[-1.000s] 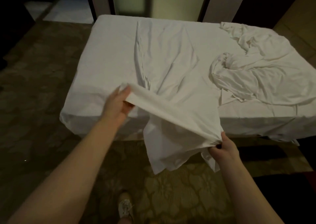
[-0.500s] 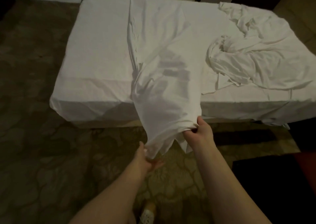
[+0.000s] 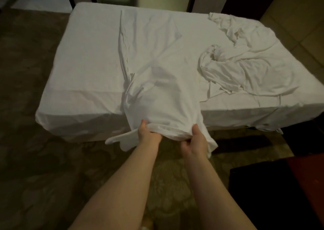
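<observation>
A white cloth [image 3: 157,82] lies lengthwise across a low bed [image 3: 84,68] covered in a white sheet, and its near end hangs over the front edge. My left hand [image 3: 148,133] grips that bunched near end from below on the left. My right hand [image 3: 195,142] grips the same bunched end a little to the right, thumb on top. Loose corners of the cloth dangle beside each hand.
A second crumpled white cloth [image 3: 249,66] lies on the right half of the bed. Patterned carpet [image 3: 35,159] surrounds the bed. A dark object [image 3: 277,194] sits on the floor at the lower right. Dark panels and a pale door stand behind the bed.
My left hand rose from below the hanging corner and took hold of the bunched end next to my right hand. A second ago the hands were wide apart, holding the edge stretched.
</observation>
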Tool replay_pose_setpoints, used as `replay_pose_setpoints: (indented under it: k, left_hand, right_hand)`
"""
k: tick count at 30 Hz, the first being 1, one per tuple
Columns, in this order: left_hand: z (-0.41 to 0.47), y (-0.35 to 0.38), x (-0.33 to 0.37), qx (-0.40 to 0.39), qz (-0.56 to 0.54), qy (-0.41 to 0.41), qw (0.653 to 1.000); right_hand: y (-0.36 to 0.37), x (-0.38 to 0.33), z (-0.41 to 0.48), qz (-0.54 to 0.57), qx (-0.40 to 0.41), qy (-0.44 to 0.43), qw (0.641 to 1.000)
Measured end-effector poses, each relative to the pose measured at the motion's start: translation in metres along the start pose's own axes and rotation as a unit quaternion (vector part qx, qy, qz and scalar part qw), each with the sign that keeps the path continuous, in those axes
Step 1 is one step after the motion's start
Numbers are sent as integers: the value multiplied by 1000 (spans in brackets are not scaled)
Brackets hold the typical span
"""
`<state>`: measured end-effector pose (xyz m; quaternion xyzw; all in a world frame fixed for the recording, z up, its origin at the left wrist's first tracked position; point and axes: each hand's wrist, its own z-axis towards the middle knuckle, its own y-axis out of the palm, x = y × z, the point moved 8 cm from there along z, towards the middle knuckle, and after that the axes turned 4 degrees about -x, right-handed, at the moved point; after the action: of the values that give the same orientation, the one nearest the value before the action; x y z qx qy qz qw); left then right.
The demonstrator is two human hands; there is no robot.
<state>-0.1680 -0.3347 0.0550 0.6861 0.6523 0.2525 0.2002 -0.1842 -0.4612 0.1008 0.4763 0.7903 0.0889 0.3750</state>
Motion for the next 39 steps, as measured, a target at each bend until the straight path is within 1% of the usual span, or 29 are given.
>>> replay_pose_setpoints:
  k: [2,4,5,7,9,12,15,16,18,20,21,22,23,24,25,26,27,28,30,33,36,39]
  left_hand:
    - [-4,-12,18,24,-2,19,1000]
    - [-7,-23,46,30,27,69,997]
    - [-8,-22,62,20,61,100,993]
    - [-13,-10,88,2,126,163,979]
    - [-22,6,103,-7,138,201,970]
    - [-34,12,110,-1,130,216,968]
    - [-41,13,116,6,148,215,965]
    - [-44,20,120,2,155,216,964]
    - [-58,51,136,-28,183,237,954]
    - [-72,85,154,-71,187,273,941]
    - [-76,91,159,-76,196,288,934]
    - [-78,83,161,-64,213,298,928]
    - [-75,62,160,-27,241,300,923]
    - [-69,31,157,26,270,293,917]
    - [-63,-4,152,74,290,274,914]
    - [-59,-32,147,104,298,251,915]
    - [-60,-48,142,112,299,239,917]
    - [-61,-54,142,112,305,241,914]
    - [-66,-51,150,97,335,270,898]
    - [-91,-48,150,88,338,297,889]
    - [-123,-73,142,96,311,295,899]
    - [-153,-96,133,104,300,292,902]
  right_hand:
    - [-4,-22,2,-66,25,-82,994]
    - [-6,-41,0,-130,47,-135,981]
    - [-5,-50,1,-158,48,-159,973]
    - [1,-60,5,-213,20,-188,959]
    - [9,-63,9,-248,1,-186,951]
    - [17,-66,17,-244,1,-173,954]
    - [16,-69,23,-237,42,-133,962]
    - [20,-74,21,-250,53,-132,958]
    - [43,-97,8,-286,43,-197,937]
    - [78,-123,-17,-275,-25,-296,914]
    - [85,-130,-24,-266,-48,-321,908]
    - [81,-127,-24,-282,-49,-315,905]
    - [65,-117,-19,-315,-29,-280,907]
    - [38,-100,-13,-357,9,-219,908]
    - [9,-83,-8,-398,41,-161,902]
    - [-14,-69,-9,-433,62,-126,890]
    - [-29,-62,-11,-464,76,-120,874]
    - [-36,-61,-16,-488,88,-126,859]
    - [-35,-64,-25,-503,88,-153,846]
    - [-31,-67,-41,-477,54,-180,858]
    - [-45,-65,-68,-469,28,-204,859]
    - [-64,-68,-95,-443,20,-230,866]
